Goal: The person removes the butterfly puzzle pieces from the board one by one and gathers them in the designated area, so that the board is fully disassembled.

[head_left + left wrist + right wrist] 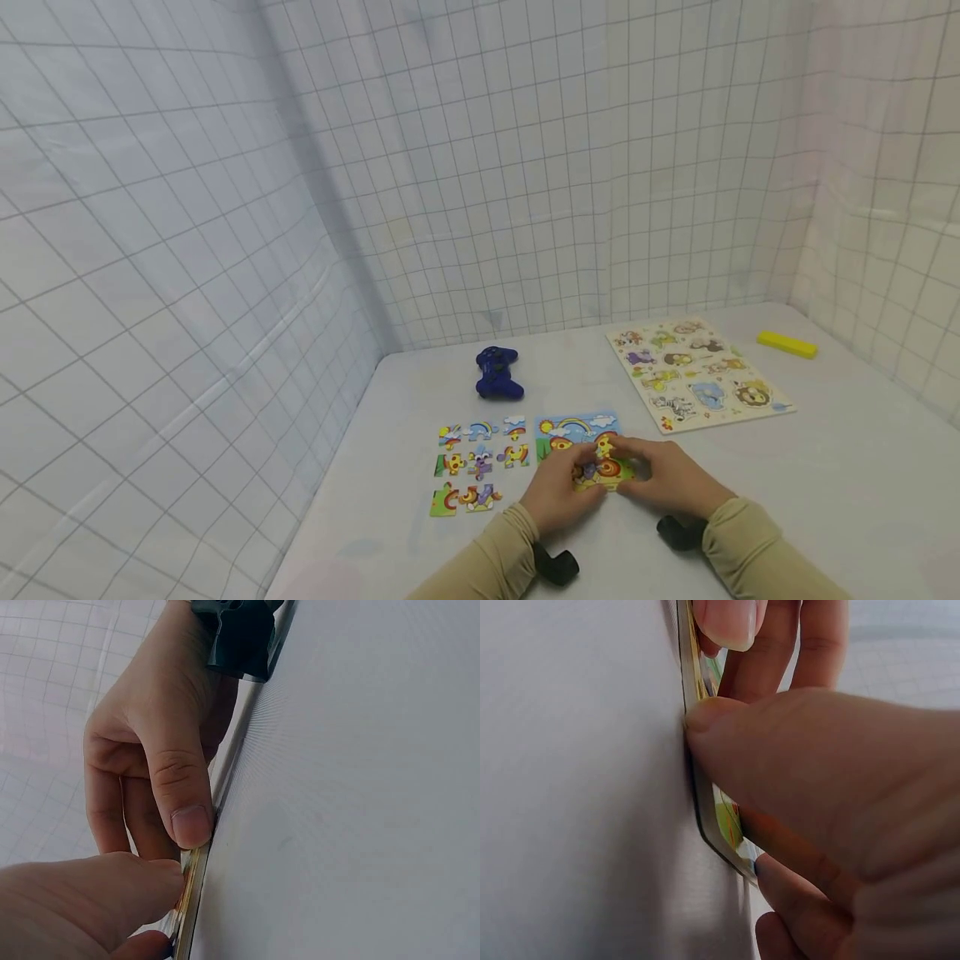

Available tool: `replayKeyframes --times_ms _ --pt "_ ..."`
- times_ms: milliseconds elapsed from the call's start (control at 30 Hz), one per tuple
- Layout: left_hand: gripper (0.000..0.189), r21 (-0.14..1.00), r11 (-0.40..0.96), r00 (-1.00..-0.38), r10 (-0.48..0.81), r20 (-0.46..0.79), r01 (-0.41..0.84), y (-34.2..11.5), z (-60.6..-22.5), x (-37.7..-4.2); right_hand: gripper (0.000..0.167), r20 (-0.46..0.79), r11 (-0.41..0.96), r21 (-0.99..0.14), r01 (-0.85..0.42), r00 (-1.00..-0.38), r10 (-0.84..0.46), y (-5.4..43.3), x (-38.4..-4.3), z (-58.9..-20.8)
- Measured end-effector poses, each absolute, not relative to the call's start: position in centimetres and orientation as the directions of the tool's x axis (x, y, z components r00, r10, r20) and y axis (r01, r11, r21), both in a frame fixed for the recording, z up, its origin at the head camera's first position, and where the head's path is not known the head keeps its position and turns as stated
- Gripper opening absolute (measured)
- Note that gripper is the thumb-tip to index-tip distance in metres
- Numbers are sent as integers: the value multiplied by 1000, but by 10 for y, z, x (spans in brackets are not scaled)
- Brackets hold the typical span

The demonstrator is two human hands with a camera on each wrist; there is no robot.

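A small picture puzzle board (577, 422) with a rainbow, a sun and snails lies flat on the table. My left hand (558, 490) bends over its lower part, with the thumb at the near edge and fingers over the picture. From the right side my right hand (670, 477) grips the near right part, the thumb (716, 720) at the near edge and fingers by the right corner. An orange snail print shows between the hands; whether it is a separate piece, I cannot tell. Left of the board lie loose jigsaw pieces (481, 461) in rows, the bottom row holding two.
A blue game controller (497, 373) lies behind the loose pieces. At the back right is a larger wooden animal puzzle (701, 375), with a yellow bar (787, 344) farther right. White sheets with a grid (487, 167) wall the table (375, 533) at the back and sides.
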State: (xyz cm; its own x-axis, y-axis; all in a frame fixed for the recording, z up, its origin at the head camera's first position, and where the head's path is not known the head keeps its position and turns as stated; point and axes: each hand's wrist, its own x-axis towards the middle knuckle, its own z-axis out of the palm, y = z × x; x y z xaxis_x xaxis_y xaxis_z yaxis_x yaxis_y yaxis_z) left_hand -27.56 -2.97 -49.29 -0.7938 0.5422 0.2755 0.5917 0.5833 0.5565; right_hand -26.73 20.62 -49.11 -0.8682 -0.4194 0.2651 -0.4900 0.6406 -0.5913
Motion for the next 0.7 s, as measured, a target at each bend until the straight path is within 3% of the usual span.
replayKeyframes --times_ms 700 --pt "60 571 602 -814 531 235 558 -29 -495 -277 63 292 648 -577 -497 -867 -404 206 -268 -494"
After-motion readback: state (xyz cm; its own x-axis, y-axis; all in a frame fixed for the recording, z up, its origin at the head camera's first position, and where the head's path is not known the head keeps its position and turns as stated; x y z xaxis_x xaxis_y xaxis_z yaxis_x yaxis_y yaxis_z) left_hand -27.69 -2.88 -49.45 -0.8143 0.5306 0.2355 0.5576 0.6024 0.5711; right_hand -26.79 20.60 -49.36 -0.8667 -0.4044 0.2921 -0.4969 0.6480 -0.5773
